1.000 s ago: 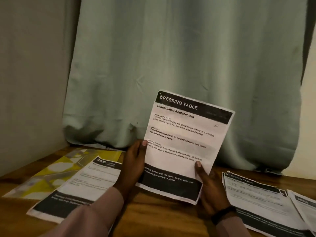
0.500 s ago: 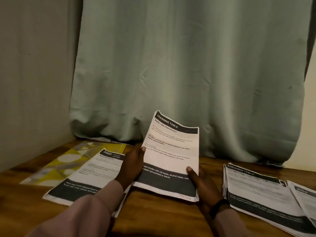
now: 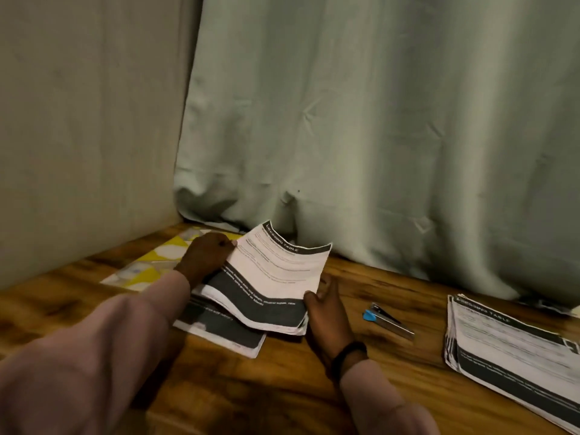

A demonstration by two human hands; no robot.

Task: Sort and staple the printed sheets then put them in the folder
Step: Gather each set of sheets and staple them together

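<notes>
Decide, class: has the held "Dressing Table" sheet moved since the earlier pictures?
Yes. The held sheet has come down and leftward against the curtain, now bowing over the left pile on the table.

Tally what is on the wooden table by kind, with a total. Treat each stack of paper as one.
Printed sheet held over the table by left hand and right hand: 1
Stacks of printed black-banded sheets: 2, one under the held sheet, one at the right
Yellow patterned folder: 1
Metal stapler with blue end: 1
Total: 5
</notes>
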